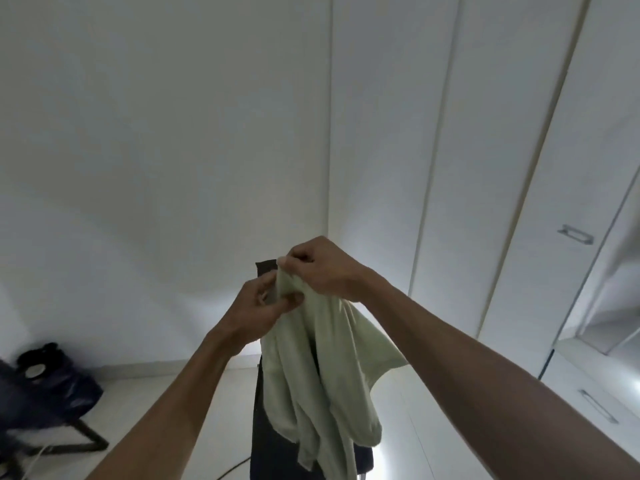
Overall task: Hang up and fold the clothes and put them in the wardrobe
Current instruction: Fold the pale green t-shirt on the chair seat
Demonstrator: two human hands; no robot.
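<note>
While both arms reach out at chest height, the left hand (258, 306) and right hand (320, 268) pinch the top edge of a pale green shirt (311, 382), close together. It hangs free before a dark garment (266, 445), left of the wardrobe (502, 168).

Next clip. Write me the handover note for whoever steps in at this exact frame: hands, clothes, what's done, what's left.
Left hand: pinches the top edge of the pale green garment.
Right hand: grips the same edge just above, fingers curled round it.
Garment: held up in the air, bunched, hanging loose in front of a dark piece behind it; what that piece is cannot be told.
Wardrobe: to the right, tall doors shut, an open section at the far right edge.
Done: garment picked up.
Left: straighten it, hang or fold it, put it in the wardrobe.
</note>
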